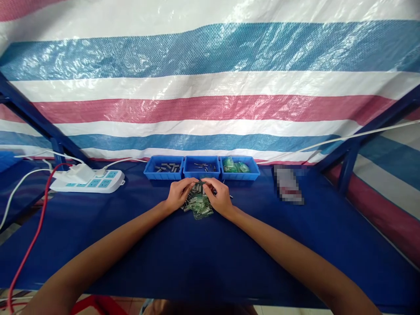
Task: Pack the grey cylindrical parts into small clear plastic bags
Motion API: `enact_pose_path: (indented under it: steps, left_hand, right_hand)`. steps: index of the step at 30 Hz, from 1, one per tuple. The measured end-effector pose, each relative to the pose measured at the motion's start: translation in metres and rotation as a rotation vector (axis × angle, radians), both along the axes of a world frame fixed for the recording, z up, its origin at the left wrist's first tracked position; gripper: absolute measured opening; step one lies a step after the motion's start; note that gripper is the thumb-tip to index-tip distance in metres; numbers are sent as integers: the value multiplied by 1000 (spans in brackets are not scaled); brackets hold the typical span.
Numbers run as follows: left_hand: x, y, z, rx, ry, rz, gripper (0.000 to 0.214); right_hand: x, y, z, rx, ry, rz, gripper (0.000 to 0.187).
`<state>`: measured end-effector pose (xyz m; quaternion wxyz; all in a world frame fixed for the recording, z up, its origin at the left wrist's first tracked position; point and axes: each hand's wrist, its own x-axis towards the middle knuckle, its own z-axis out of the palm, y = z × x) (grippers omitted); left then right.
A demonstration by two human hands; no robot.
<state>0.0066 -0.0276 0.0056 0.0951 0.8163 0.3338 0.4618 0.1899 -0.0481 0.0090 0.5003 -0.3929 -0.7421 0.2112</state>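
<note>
— While both arms reached straight out to mid-frame, what did you have there?

— A small clear bag of parts (pixel 199 205) lay on the desk (pixel 164 249), just below the three blue bins (pixel 201 168). My left hand (pixel 179 192) and right hand (pixel 220 197) curled over its top edge, fingertips nearly meeting.

— How would it handle?

— Light, I judged, crinkly and slippery, the loose pieces shifting inside; best pinched at the film's edge. Each grip was mostly closed on it, though how firmly I couldn't tell.
</note>
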Motion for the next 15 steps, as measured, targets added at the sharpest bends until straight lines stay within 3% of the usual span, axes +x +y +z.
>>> enact_pose_path:
  steps: [15]
  left_hand:
    - [-1,3,-11,-25,-2,21,18]
  right_hand:
    - [-1,1,-1,40,-70,43,22]
